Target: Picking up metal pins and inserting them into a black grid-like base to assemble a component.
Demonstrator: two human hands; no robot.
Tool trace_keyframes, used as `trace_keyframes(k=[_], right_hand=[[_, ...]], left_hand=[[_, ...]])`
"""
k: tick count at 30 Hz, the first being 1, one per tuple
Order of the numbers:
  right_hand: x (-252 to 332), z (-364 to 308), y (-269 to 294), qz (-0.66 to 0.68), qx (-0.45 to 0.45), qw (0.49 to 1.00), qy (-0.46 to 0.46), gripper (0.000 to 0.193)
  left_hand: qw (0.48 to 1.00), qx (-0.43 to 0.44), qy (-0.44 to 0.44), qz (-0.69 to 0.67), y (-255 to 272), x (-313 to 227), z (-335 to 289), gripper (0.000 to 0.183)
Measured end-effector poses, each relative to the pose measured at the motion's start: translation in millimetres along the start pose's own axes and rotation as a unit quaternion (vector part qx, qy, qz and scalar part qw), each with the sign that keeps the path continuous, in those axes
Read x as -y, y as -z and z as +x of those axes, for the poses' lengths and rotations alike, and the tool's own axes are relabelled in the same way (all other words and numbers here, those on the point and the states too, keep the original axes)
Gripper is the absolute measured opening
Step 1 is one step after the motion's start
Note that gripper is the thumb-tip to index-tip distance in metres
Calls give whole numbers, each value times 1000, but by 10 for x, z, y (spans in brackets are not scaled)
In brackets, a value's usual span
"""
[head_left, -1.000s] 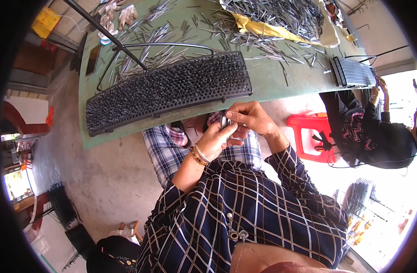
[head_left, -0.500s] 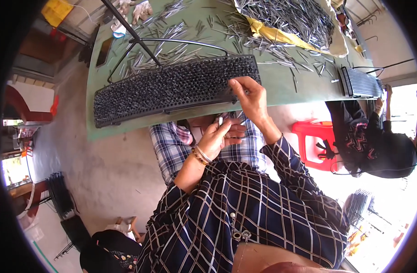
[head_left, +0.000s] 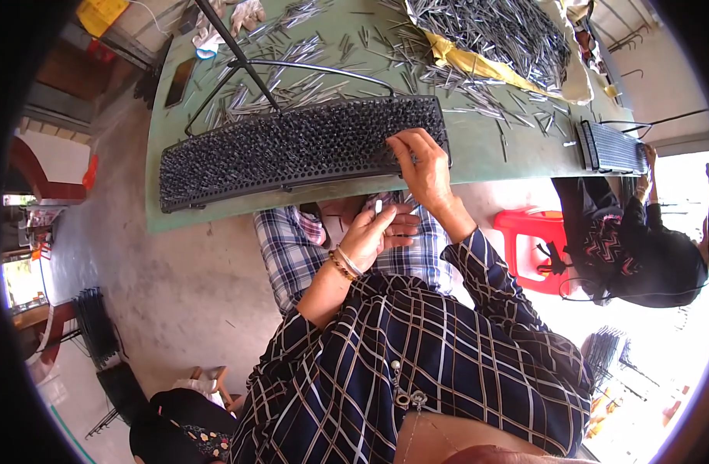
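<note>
A long black perforated rack (head_left: 285, 151) lies along the near table edge, many of its holes filled with short dark metal pieces standing up. My right hand (head_left: 426, 166) is over its right end, thumb and forefinger pinched together close to the rack; whatever they hold is too small to make out. Below the table edge, my left hand (head_left: 374, 232) is turned palm up with its fingers curled and the thumb across them. Something small and white (head_left: 378, 206) shows at the thumb tip. What lies inside the left fingers cannot be made out.
Loose thin metal pieces (head_left: 478, 97) lie scattered over the green table (head_left: 478, 151). A heaped sack (head_left: 497, 35) stands at the back. A dark rod frame (head_left: 238, 58) rises behind the rack. On the right, a person (head_left: 640, 247) works at another rack (head_left: 613, 147), near a red stool (head_left: 517, 247).
My right hand has shifted very slightly left at the rack, its fingers still pinched. My left hand stays in nearly the same place. The view has moved a little.
</note>
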State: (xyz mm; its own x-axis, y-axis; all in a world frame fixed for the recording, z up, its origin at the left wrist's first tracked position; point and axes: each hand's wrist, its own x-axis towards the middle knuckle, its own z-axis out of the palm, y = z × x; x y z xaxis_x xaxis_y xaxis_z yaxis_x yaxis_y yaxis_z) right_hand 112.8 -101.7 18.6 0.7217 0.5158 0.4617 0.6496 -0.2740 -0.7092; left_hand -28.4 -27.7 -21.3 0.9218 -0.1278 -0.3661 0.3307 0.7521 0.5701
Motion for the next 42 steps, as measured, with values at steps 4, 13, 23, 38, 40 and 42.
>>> trace_keyframes(k=[4, 13, 23, 38, 40, 42], right_hand=[[3, 17, 8, -5, 15, 1000, 14, 9], [9, 68, -28, -73, 70, 988, 115, 10], [-24, 46, -131, -66, 86, 978, 177, 13], [-15, -9, -110, -3, 65, 997, 49, 13], [16, -15, -118, -4, 54, 997, 48, 13], [5, -24, -119, -8, 41, 998, 47, 14]], left_hand=[[1000, 0, 2, -8, 0, 8, 3, 38], [1000, -1, 4, -9, -2, 16, 4, 37], [1000, 4, 2, -11, -21, 23, -3, 38], [1000, 19, 4, -9, -15, 68, 5, 40], [1000, 15, 8, -15, -1, 70, -4, 40], [1000, 14, 6, -13, 2, 70, -7, 39]])
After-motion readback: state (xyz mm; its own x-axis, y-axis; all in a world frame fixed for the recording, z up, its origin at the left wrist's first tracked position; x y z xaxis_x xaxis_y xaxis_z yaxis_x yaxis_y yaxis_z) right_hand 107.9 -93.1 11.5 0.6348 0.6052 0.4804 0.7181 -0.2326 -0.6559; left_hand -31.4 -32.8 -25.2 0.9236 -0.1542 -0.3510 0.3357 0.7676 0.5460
